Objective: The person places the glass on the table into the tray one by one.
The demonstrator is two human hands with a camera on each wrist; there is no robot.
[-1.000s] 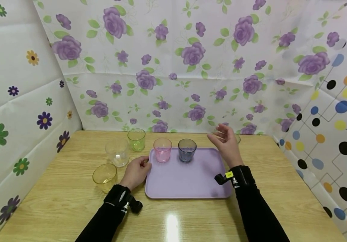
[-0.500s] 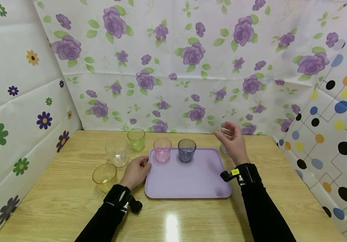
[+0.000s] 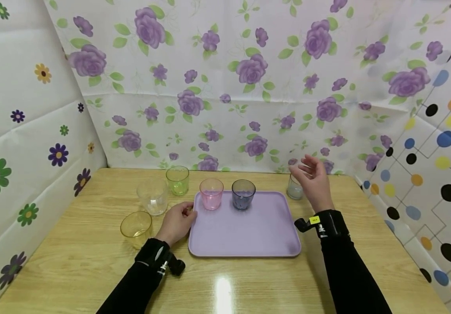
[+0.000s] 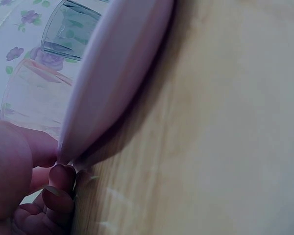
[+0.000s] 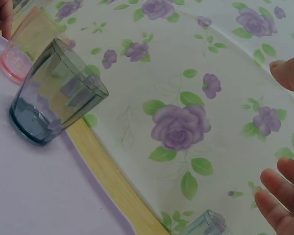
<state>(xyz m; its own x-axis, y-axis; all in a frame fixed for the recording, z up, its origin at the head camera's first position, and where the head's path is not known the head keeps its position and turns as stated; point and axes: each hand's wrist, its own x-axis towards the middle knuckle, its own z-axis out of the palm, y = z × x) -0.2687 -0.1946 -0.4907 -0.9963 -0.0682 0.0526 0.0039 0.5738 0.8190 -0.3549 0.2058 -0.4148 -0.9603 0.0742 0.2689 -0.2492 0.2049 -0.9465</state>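
Hands at a tray of cups

Cups are seen set out on a wooden table (image 3: 249, 283). The left edge of a lilac tray (image 3: 245, 231) is gripped by the left hand (image 3: 177, 222), its fingers (image 4: 59, 196) curled under the rim. A pink cup (image 3: 211, 193) and a blue cup (image 3: 243, 194) are stood upright at the tray's far end. The right hand (image 3: 315, 182) is held in the air with fingers spread and relaxed, just beside a pale cup (image 3: 294, 188) placed off the tray's far right corner.
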